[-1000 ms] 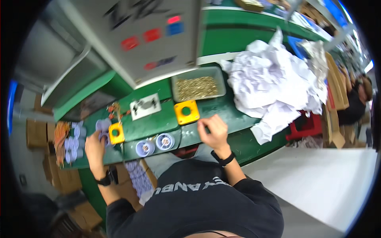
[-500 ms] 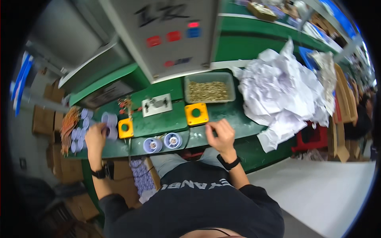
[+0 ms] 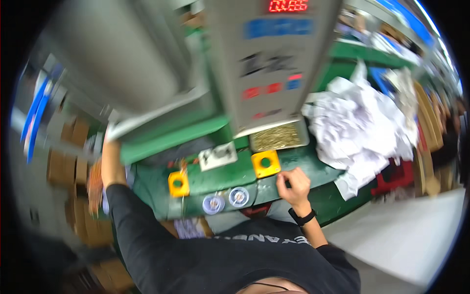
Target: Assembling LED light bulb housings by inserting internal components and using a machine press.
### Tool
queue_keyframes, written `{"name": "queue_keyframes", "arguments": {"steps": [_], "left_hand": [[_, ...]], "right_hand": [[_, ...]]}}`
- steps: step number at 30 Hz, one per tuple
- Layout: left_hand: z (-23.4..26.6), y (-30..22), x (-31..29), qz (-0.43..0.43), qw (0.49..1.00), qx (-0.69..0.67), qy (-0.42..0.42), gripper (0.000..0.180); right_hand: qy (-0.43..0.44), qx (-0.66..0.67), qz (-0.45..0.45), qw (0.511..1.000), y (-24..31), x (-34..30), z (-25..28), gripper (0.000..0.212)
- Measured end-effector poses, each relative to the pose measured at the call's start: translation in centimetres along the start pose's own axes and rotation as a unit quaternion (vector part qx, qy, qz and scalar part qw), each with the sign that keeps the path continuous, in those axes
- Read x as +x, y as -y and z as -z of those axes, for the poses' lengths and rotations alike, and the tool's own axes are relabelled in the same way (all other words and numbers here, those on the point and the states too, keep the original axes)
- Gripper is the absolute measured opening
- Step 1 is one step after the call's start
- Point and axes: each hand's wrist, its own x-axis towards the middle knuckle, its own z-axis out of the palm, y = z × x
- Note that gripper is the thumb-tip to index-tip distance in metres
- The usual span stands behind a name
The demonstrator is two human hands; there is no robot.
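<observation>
My left hand [image 3: 110,156] is stretched far up and to the left, at the edge of a grey ledge [image 3: 147,125] on the machine; it is blurred and its grip is unclear. My right hand [image 3: 293,184] rests on the green bench [image 3: 220,179] with fingers curled, just right of a yellow square block with a round hole [image 3: 266,164]. A second yellow block [image 3: 177,183] sits further left. Two round clear discs [image 3: 214,203] [image 3: 238,196] lie at the bench's front edge. A small white plate [image 3: 219,157] lies between the blocks.
A grey tray of small brass parts [image 3: 279,137] stands behind the right block. A tall grey machine with red and blue buttons [image 3: 274,63] overhangs the bench. A heap of crumpled white sheets [image 3: 362,127] lies at the right, cardboard boxes [image 3: 63,166] at the left.
My head has dropped closer to the bench. My left hand has left the left yellow block and reached up to the machine's ledge. My right hand has stayed beside the right block.
</observation>
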Motion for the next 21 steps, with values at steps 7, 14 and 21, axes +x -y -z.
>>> {"name": "queue_keyframes", "arguments": {"steps": [7,14,21], "left_hand": [[-11.2,-7.0,19.0,-0.211,0.948,-0.207,-0.115,0.029],[-20.8,-1.1,16.5,-0.182,0.918,-0.324,-0.139,0.031],[-18.4,14.6,-9.7,0.02,0.953,-0.289,-0.089,0.033]], "right_hand": [[-0.014,0.015,0.01,1.0,0.1,0.9,0.2,0.01],[-0.034,-0.001,0.001,0.999,1.0,0.1,-0.2,0.013],[-0.006,0.018,0.008,1.0,1.5,0.4,-0.2,0.01]]}}
